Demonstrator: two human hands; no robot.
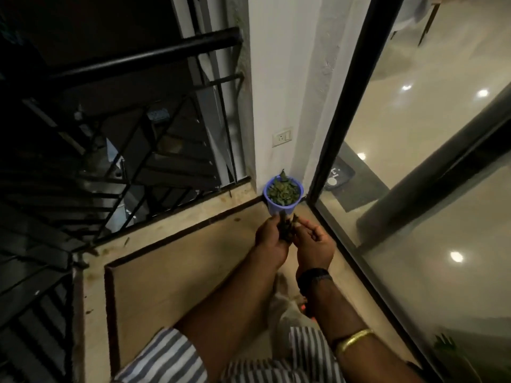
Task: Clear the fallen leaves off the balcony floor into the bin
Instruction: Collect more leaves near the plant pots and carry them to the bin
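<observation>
1. Where the white wall meets the dark frame of the glass door, a small blue bin (282,201) is seen in the corner of the balcony floor (171,272); it is filled almost to its rim with green leaves.
2. Just in front of the bin, on the near side, a bunch of leaves (287,230) is held between both hands, above the floor.
3. The left hand (272,241) is placed to the left of the bunch, and its fingers are curled around the stems.
4. The right hand (315,246) is placed to the right of the bunch; its fingers are bent narrowly toward the leaves, and the tips seem to pinch them, although the contact is partly hidden.
5. A dark watch (313,280) is worn on the right wrist, and a gold bangle (352,340) further up the same arm. Striped sleeves (166,357) are seen at the bottom edge.
6. To the left of the bin, a black railing (143,56) runs along the edge of the balcony.
7. A few small leaf pieces (125,241) are left on the floor border, well apart from the bin to its left, near the railing foot.
8. Above the bin, a socket plate (282,136) is fixed on the white wall.
</observation>
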